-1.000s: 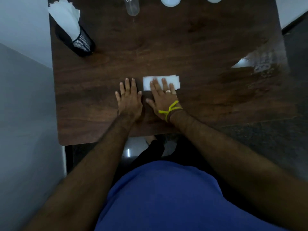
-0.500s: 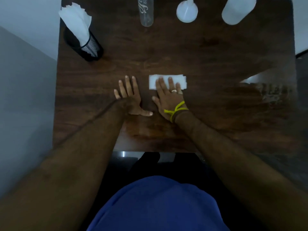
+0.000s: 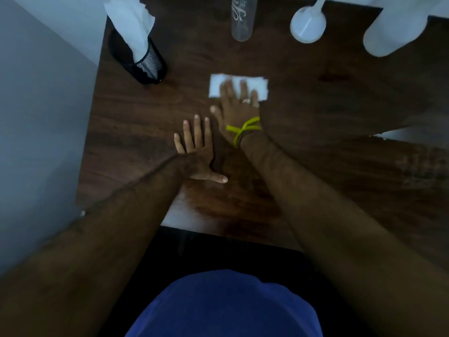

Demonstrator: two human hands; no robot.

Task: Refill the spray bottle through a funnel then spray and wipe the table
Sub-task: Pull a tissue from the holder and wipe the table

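On the dark wooden table, seen from your head camera, your right hand lay flat with its fingers straight and spread, pressing down on a folded white tissue whose far edge and both ends showed past your fingertips. A ring sat on one of those fingers, and yellow bands crossed at your wrist. Your left hand rested palm down on the bare wood just beside and nearer to you than the right one, fingers straight and a little apart, thumb stretched out sideways toward your right forearm; it held nothing, and the two hands were close but not touching. Along the far edge of the table stood the clear spray bottle (its top cut off by the frame, so you could not tell whether the spray head was on it), upright and well apart from the tissue. To its right sat the white funnel, wide mouth down on the wood with its spout pointing up, and farther right a large white bottle ran out of the frame. At the far left corner a black mesh holder held a bunch of white tissues. A pale glare lay on the wood at the right side.
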